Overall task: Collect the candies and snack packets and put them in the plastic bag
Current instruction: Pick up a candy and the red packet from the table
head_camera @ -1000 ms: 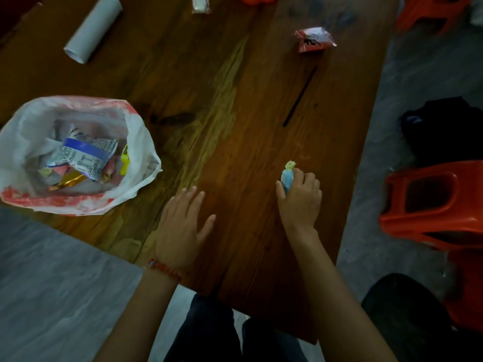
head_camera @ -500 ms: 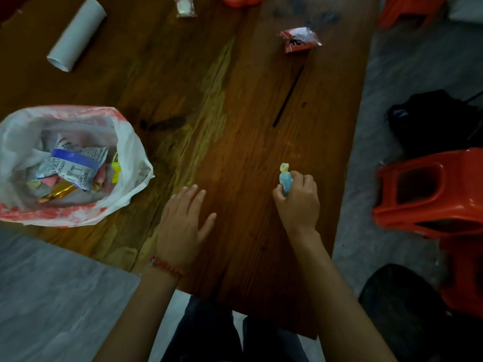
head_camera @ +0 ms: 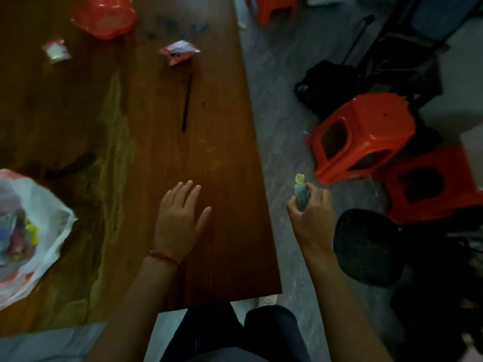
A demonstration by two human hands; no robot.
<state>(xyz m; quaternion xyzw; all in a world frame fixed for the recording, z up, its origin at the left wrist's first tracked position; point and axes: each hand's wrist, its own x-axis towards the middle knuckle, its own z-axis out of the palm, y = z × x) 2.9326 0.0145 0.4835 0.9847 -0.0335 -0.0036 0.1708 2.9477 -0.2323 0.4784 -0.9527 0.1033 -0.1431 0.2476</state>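
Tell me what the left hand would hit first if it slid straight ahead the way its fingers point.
The left hand lies flat on the table, fingers pointing up the board. Bare wood lies ahead first; the black stick looks like the first object near that line, though it may pass just beside it.

The left hand (head_camera: 180,220) lies flat and palm down with straight, slightly spread fingers, a red bracelet (head_camera: 163,256) on its wrist, while the right hand (head_camera: 312,215) is raised with thumb and curled fingers pinching a small wrapped candy (head_camera: 301,193).
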